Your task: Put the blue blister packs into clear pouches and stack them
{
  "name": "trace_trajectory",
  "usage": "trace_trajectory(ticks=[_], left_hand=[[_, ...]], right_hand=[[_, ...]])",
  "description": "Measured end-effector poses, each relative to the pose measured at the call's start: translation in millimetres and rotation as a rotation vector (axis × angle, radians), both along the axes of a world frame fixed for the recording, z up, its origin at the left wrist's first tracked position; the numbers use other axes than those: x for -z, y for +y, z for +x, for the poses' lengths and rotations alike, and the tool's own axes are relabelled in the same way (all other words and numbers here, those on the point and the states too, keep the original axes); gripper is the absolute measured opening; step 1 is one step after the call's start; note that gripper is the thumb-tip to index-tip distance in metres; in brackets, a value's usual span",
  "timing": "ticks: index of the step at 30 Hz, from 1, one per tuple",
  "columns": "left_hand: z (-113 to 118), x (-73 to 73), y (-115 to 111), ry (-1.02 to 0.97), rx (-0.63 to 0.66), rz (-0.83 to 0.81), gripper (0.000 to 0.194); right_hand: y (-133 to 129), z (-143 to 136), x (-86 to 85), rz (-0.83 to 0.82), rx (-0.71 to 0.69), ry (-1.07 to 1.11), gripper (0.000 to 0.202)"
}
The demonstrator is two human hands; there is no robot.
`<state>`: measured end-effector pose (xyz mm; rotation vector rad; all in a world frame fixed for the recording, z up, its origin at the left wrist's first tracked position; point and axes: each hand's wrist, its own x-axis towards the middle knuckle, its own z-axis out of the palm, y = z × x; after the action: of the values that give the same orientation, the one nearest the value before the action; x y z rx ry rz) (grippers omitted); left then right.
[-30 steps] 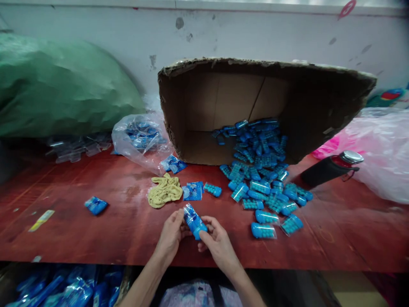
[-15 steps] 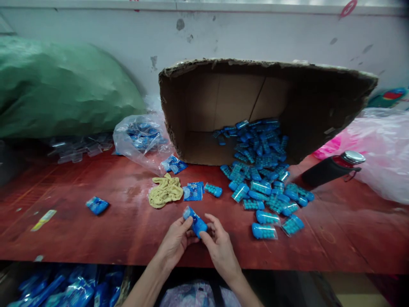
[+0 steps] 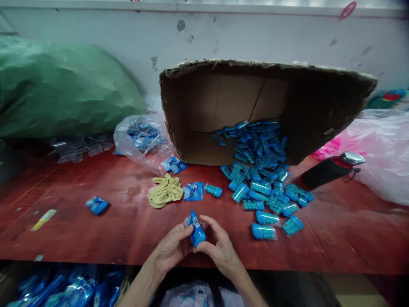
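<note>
Between my two hands, above the front of the table, is a small blue packet with a barcode label and a clear end. My left hand pinches its left side, thumb on top. My right hand curls round its lower right end with thumb and fingers; some fingertips are hidden behind it. Just beyond lie flat printed blue sleeves, a single clear capsule-shaped container of blue balls and a crumpled yellow glove. Another blue packet rests farther left.
A cardboard box lies on its side, with many blue-capped containers spilling out. A dark bottle leans at right. Behind on the left are a green sack and a clear bag of blue sleeves. Blue packages sit below the table edge.
The blue packet has turned more upright in my hands, and its barcode side now shows. Both hands have shifted slightly toward me.
</note>
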<state>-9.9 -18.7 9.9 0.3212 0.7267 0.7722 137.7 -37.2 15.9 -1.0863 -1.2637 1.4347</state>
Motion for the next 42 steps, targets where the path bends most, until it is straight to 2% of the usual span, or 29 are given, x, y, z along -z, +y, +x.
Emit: trace_trajectory(ticks=[5, 10, 20, 28, 33, 39, 42], left_hand=[[-2, 7.0, -5, -0.049, -0.025, -0.015, 0.014], [0, 6.6, -8, 0.022, -0.019, -0.022, 0.016], [3, 0.1, -11, 0.092, -0.005, -0.022, 0.020], [8, -8.3, -9, 0.146, -0.026, 0.003, 0.018], [14, -5.5, -10, 0.196, -0.085, -0.026, 0.021], [14, -8.9, -10, 0.224, -0.039, -0.034, 0.033], [12, -10.2, -7, 0.279, -0.043, -0.012, 0.033]], right_hand=[[-1, -2, 4.5, -0.091, -0.036, 0.136, 0.055], [-1, -3, 4.3, -0.164, -0.063, 0.216, 0.048], [1, 1, -9.8, -0.099, -0.118, 0.136, 0.038], [3, 7, -5.3, -0.126, -0.111, 0.106, 0.034], [4, 5, -1.2, -0.045, -0.081, 0.039, 0.030], [6, 7, 7.5, -0.186, -0.044, 0.121, 0.027], [7, 6, 7.6, -0.199, -0.025, 0.104, 0.027]])
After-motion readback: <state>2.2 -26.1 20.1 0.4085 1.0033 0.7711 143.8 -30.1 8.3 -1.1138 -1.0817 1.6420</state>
